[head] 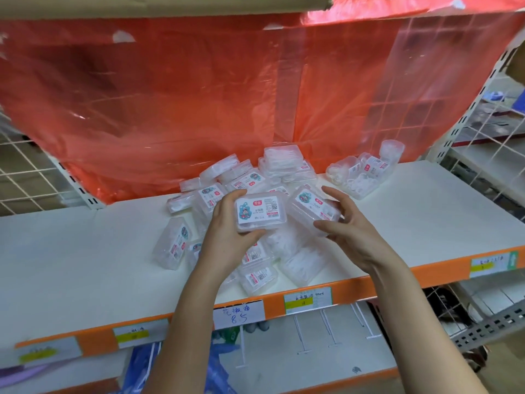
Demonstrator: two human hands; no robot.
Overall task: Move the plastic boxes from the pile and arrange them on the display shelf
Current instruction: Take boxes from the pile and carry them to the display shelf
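Open white shelf lies bare left of the left hand and right of the right hand; directly beneath and behind both grips the pile of boxes crowds passage, with red plastic sheeting closing the back.

Handwritten shelf tag: "8.5"; yellow tag: seemingly "10". Box labels unreadable.

Boxes: clear glossy plastic, smooth, with printed paper labels. Shelf: matt white board, smooth; orange front strip carrying paper price tags. Sheet behind: thin red translucent plastic film, shiny, creased. Grid at right: white coated metal wire. Cardboard above: matt brown.
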